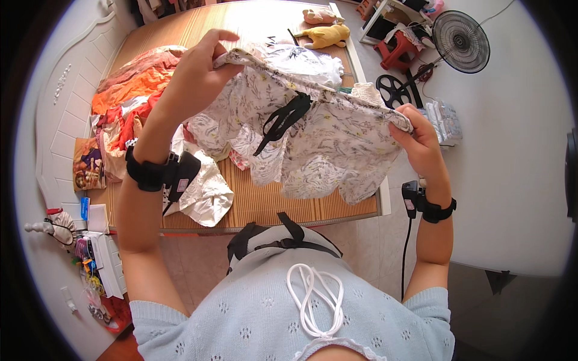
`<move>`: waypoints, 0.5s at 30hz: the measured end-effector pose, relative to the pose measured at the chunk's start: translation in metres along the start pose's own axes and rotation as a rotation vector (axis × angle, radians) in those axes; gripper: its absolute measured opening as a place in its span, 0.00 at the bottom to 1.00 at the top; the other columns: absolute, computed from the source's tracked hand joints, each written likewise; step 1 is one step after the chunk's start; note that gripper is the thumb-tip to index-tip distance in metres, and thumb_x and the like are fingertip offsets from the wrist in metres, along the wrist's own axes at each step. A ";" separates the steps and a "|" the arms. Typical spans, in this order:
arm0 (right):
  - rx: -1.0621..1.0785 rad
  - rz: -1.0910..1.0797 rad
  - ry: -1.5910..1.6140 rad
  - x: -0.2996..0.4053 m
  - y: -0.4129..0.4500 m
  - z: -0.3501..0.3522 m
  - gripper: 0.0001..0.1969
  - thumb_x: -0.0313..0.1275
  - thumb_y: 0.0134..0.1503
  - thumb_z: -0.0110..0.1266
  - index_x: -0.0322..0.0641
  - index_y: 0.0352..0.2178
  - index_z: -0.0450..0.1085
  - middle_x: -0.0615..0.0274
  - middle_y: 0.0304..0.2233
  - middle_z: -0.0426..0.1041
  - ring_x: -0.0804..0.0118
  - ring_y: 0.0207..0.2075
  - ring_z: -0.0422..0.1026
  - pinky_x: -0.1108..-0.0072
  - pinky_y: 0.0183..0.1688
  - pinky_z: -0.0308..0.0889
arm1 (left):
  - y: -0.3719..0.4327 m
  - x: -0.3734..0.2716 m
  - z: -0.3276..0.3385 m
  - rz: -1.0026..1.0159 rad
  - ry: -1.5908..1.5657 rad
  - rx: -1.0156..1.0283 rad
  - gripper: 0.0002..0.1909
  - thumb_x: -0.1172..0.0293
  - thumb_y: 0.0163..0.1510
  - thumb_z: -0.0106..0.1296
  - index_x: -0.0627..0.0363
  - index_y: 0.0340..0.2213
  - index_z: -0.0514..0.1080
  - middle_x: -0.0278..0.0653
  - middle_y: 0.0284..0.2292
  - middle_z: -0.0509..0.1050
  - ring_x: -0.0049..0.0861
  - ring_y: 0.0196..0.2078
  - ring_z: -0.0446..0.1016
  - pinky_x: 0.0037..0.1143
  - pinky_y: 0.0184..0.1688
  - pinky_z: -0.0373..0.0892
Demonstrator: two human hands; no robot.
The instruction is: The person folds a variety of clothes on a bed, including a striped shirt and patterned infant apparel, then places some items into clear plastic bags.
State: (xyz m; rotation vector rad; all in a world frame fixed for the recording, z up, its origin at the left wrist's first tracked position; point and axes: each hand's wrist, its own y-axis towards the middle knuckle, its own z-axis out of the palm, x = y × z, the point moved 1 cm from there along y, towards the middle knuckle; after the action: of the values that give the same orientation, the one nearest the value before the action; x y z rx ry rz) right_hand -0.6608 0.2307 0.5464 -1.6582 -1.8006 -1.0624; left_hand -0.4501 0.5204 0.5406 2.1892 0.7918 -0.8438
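A thin white garment (334,131) with a floral print hangs stretched between my two hands over the bed. My left hand (196,74) pinches one end of its rolled top edge. The other end is gripped by my right hand (420,140), which sits lower in the view. From the middle of that edge dangles a black ribbon tie (284,117). The lower part of the fabric falls in loose folds, and some of it overlaps other cloth behind. A white cloth (205,194) lies crumpled on the bed below my left hand.
The bed carries a striped mat (266,198). Orange and red clothes (135,90) are heaped at left, a clear plastic bag (302,63) and a yellow plush toy (325,36) farther back. A standing fan (460,41) and a red stool (397,49) are at right.
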 end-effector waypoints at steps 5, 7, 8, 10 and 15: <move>-0.307 0.029 0.091 0.004 -0.002 0.008 0.05 0.25 0.54 0.50 0.37 0.25 0.63 0.77 0.18 0.56 0.85 0.21 0.52 0.89 0.23 0.50 | 0.003 0.011 -0.003 -0.063 -0.084 0.008 0.08 0.76 0.51 0.48 0.60 0.35 0.64 0.27 0.25 0.63 0.10 0.28 0.59 0.15 0.29 0.58; -0.314 0.022 0.050 0.004 -0.003 0.013 0.06 0.26 0.54 0.50 0.37 0.25 0.63 0.77 0.18 0.56 0.85 0.22 0.52 0.88 0.23 0.50 | 0.004 0.012 -0.001 -0.017 -0.196 -0.040 0.07 0.76 0.52 0.48 0.60 0.34 0.65 0.26 0.25 0.64 0.09 0.28 0.59 0.15 0.30 0.58; -0.318 0.016 0.012 0.005 -0.004 0.015 0.06 0.26 0.54 0.50 0.37 0.25 0.63 0.77 0.19 0.56 0.85 0.22 0.52 0.88 0.23 0.50 | 0.003 0.011 0.000 -0.030 -0.216 -0.034 0.07 0.75 0.52 0.48 0.61 0.34 0.65 0.26 0.26 0.65 0.10 0.29 0.60 0.14 0.32 0.59; -0.179 0.087 0.116 0.002 -0.012 0.007 0.05 0.26 0.53 0.50 0.36 0.27 0.64 0.76 0.20 0.59 0.85 0.23 0.54 0.88 0.24 0.52 | 0.000 0.006 -0.002 -0.041 -0.235 -0.029 0.07 0.73 0.52 0.48 0.61 0.34 0.66 0.26 0.27 0.66 0.10 0.31 0.61 0.14 0.34 0.60; -0.077 0.482 0.905 -0.002 -0.020 0.010 0.10 0.24 0.51 0.48 0.31 0.36 0.69 0.67 0.30 0.70 0.83 0.30 0.65 0.90 0.32 0.60 | -0.007 0.006 -0.002 -0.250 -0.471 0.259 0.08 0.69 0.53 0.47 0.61 0.31 0.67 0.31 0.25 0.67 0.12 0.27 0.63 0.15 0.32 0.61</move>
State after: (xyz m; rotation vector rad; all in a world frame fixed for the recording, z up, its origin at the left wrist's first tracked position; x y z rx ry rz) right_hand -0.6786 0.2382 0.5340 -1.2239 -0.7468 -1.3433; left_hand -0.4511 0.5279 0.5348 1.9992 0.7549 -1.5927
